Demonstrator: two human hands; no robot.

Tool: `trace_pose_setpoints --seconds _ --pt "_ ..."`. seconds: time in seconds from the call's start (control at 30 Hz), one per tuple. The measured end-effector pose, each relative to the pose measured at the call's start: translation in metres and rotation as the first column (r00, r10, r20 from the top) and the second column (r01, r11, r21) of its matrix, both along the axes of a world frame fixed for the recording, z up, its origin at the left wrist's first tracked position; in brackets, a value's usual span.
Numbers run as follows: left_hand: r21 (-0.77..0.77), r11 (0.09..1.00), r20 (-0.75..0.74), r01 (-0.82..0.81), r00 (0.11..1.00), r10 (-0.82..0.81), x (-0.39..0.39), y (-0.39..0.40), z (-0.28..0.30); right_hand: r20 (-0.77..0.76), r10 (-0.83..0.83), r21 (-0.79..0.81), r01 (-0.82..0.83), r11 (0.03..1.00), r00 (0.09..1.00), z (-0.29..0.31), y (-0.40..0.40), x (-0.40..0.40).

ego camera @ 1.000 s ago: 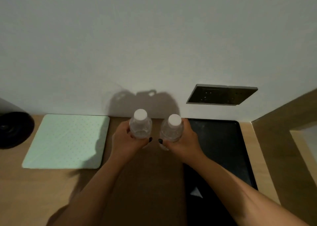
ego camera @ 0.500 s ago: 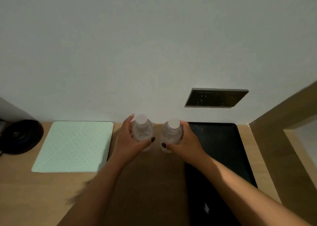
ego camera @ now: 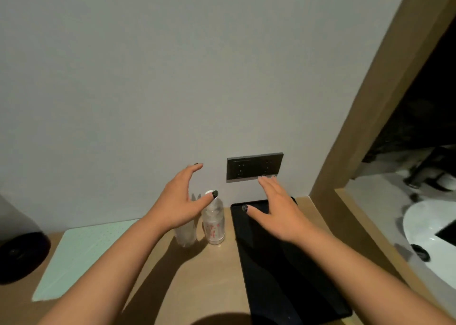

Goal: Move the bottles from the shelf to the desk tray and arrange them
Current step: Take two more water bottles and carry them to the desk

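Bottles: two clear plastic water bottles stand upright and side by side on the wooden desk (ego camera: 209, 282), low in the middle of the frame, close to the wall. The right bottle (ego camera: 213, 222) shows a white cap and a red-printed label; the left bottle (ego camera: 185, 234) is mostly hidden behind the left hand.
Tray: a black tray (ego camera: 283, 275) lies on the desk just to the right of the bottles; neither bottle is on it.
Left hand: the left hand (ego camera: 176, 207) hovers in front of the left bottle, fingers spread and gently curved, holding nothing; the thumb tip overlaps the right bottle's cap in the picture, and contact cannot be told.
Right hand: the right hand (ego camera: 278, 212) is above the far end of the tray, fingers straight and apart, holding nothing.
Surroundings: a pale green dotted mat (ego camera: 81, 253) lies at lower left, a dark round object (ego camera: 19, 255) at the left edge, a black socket panel (ego camera: 254, 166) on the wall, and a white basin (ego camera: 434, 238) at far right.
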State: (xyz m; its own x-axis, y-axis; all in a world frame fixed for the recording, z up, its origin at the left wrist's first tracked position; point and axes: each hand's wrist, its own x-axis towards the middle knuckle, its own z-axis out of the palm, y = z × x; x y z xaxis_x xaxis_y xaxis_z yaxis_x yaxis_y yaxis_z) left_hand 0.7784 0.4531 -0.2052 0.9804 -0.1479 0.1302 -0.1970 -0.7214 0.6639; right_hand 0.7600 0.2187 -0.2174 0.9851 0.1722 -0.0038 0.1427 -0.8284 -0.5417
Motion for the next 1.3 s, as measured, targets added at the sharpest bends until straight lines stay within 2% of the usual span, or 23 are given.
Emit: trace_pose_setpoints --seconds 0.17,0.33,0.47,0.63,0.83,0.97,1.07,1.3 --pt "0.084 0.983 -0.008 0.163 0.987 -0.163 -0.008 -0.060 0.017 0.052 -0.100 -0.076 0.103 0.992 0.994 0.021 -0.057 -0.028" --pt "0.192 0.917 -0.051 0.349 0.937 -0.345 -0.026 -0.132 0.026 0.109 -0.151 -0.190 0.169 0.967 0.983 0.034 -0.117 -0.076" --pt "0.223 0.873 -0.070 0.433 0.901 -0.429 -0.049 -0.191 0.026 0.094 -0.164 -0.233 0.182 0.955 0.982 0.047 -0.165 -0.128" --pt "0.194 0.800 -0.117 0.568 0.823 -0.556 -0.097 -0.269 0.025 0.061 -0.266 -0.211 0.273 0.939 0.962 0.053 -0.230 -0.203" --pt "0.179 0.681 -0.197 0.710 0.704 -0.682 -0.180 -0.374 0.023 0.048 -0.414 -0.252 0.412 0.876 0.909 0.060 -0.319 -0.311" --pt "0.219 0.629 -0.170 0.746 0.664 -0.728 -0.236 -0.445 0.021 0.063 -0.505 -0.322 0.496 0.806 0.861 0.065 -0.381 -0.384" --pt "0.189 0.602 -0.157 0.776 0.629 -0.762 -0.275 -0.492 0.021 0.052 -0.567 -0.361 0.545 0.757 0.822 0.064 -0.419 -0.435" --pt "0.194 0.430 -0.179 0.881 0.463 -0.868 -0.342 -0.592 0.027 0.008 -0.742 -0.359 0.695 0.623 0.670 0.055 -0.487 -0.536"
